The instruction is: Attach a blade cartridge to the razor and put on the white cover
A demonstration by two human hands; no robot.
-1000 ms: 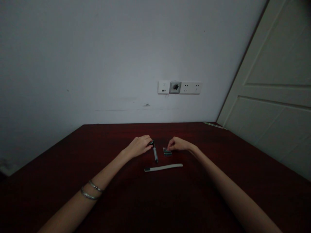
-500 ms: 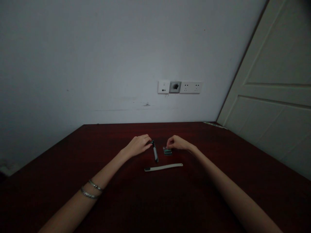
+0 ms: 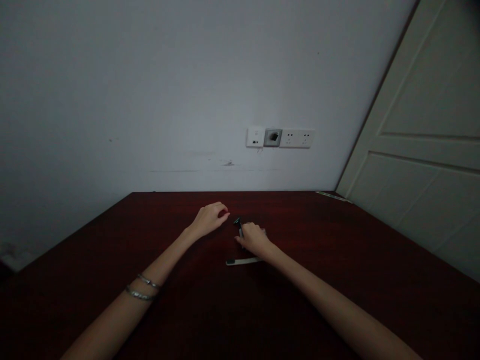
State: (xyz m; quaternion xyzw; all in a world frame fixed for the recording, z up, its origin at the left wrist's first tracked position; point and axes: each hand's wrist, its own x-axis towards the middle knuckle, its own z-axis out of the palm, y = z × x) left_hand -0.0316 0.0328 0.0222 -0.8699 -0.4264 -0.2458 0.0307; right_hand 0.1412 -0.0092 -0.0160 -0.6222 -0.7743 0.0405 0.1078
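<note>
A razor [image 3: 237, 221] lies on the dark red table, its head pointing away from me and its handle mostly covered. My right hand [image 3: 255, 239] is closed around that handle, thumb on the left side. Just left of the razor's head, my left hand [image 3: 210, 219] hovers with curled fingers, a gap between thumb and forefinger, holding nothing. Nearer to me, a white toothbrush [image 3: 243, 261] with a dark bristle end lies crosswise; my right wrist hides its other end. The small clear case with green in it is almost wholly hidden behind my right hand.
The table [image 3: 180, 310] meets a white wall [image 3: 168, 100] at the back, with sockets [image 3: 296, 138] above it. On the right stands a pale panelled door [image 3: 420, 165]. A thin printed strip [image 3: 333, 196] lies at the far right corner.
My right hand has moved left and nearer, from the clear case onto the razor's handle. My left hand has drawn away from the razor's head, slightly to the left.
</note>
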